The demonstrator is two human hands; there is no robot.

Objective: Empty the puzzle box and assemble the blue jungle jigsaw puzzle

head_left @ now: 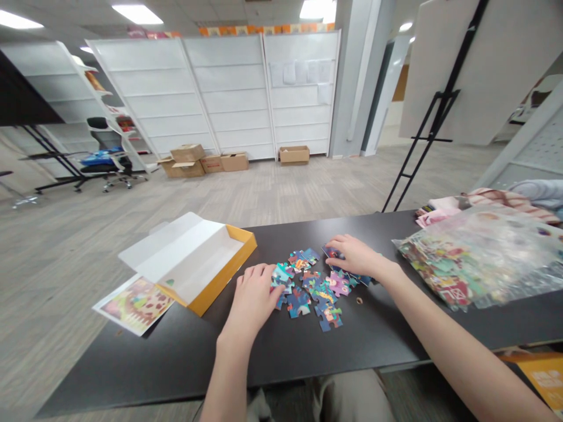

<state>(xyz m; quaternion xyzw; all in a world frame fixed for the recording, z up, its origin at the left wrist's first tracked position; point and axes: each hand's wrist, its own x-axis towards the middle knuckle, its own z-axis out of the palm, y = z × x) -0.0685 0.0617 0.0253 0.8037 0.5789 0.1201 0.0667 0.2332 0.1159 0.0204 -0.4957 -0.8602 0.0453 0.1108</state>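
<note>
Colourful jigsaw puzzle pieces lie in a loose heap, some overlapping, on the black table. At the heap's left edge rests my left hand, palm down, its thumb apart from the fingers and touching the pieces there. My right hand lies over the far right part of the heap, fingers spread and slightly bent, covering some pieces. Neither hand visibly lifts a piece. Left of my left hand stands an open yellow box with a white inside and its lid folded back.
A picture card sits partly under the box at the left table edge. On the right lie a clear plastic bag of colourful pieces and folded cloths. A small brown bit is near the heap. Beyond are cardboard boxes and white shelving.
</note>
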